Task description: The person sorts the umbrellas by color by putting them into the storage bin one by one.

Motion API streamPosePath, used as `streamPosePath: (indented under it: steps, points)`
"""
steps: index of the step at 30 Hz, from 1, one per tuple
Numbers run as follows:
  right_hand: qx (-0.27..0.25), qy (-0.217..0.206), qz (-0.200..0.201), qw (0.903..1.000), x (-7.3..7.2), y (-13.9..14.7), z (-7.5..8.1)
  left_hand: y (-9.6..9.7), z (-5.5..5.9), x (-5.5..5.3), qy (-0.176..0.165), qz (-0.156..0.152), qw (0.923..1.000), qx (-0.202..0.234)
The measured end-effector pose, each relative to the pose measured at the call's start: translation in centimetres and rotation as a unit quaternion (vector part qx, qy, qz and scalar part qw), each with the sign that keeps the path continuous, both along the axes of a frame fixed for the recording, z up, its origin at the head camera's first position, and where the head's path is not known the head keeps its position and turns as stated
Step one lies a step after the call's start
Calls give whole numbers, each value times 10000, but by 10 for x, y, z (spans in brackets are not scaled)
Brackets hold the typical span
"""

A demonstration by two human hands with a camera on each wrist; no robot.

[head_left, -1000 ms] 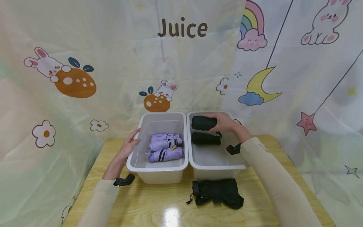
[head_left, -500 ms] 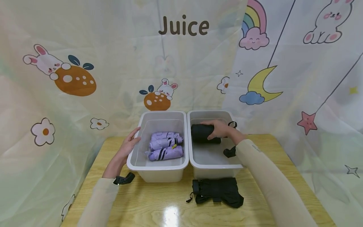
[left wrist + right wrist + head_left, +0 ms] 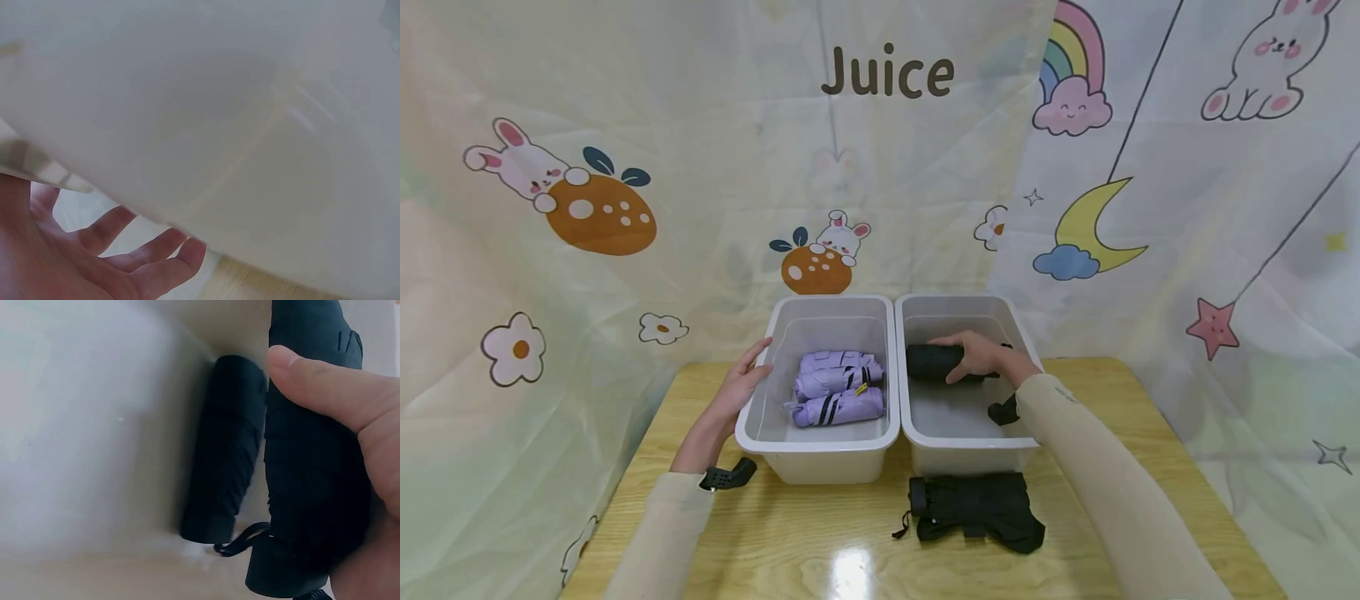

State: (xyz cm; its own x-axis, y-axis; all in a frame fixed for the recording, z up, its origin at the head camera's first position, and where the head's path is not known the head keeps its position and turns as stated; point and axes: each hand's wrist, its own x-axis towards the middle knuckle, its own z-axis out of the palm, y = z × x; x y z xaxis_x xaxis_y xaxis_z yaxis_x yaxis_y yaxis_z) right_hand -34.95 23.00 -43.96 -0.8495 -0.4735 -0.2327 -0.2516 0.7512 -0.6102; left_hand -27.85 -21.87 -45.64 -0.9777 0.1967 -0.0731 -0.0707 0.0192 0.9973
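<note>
A black folded umbrella (image 3: 312, 462) is gripped in my right hand (image 3: 981, 354), low inside the right bin (image 3: 977, 446). The right wrist view shows the thumb lying across it. Beside it on the bin floor lies a second black folded umbrella (image 3: 225, 450) with a wrist strap; in the head view the hand and held umbrella mostly cover it. My left hand (image 3: 737, 392) rests at the left rim of the left bin (image 3: 820, 447), its fingers spread and slightly bent in the left wrist view. Three purple folded umbrellas (image 3: 838, 407) lie in that bin.
Another black umbrella (image 3: 973, 508), looser in its folds, lies on the wooden table (image 3: 760, 542) in front of the right bin. Both bins stand side by side against a printed curtain (image 3: 700, 167).
My right hand has lowered the black umbrella from the back of the right bin down and forward, over the other black one. The left hand stays at the rim.
</note>
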Motion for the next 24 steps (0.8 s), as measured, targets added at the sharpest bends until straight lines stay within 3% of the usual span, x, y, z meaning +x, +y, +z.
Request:
streamPosePath:
  steps: [6, 24]
  points:
    - [-63, -138, -59, 9999, -4, -1, -9, 1, 4, 3, -34, -50, 10000, 46]
    - [263, -496, -205, 9982, -14, -4, -36, -2, -2, -1, 33, 17, 10000, -37]
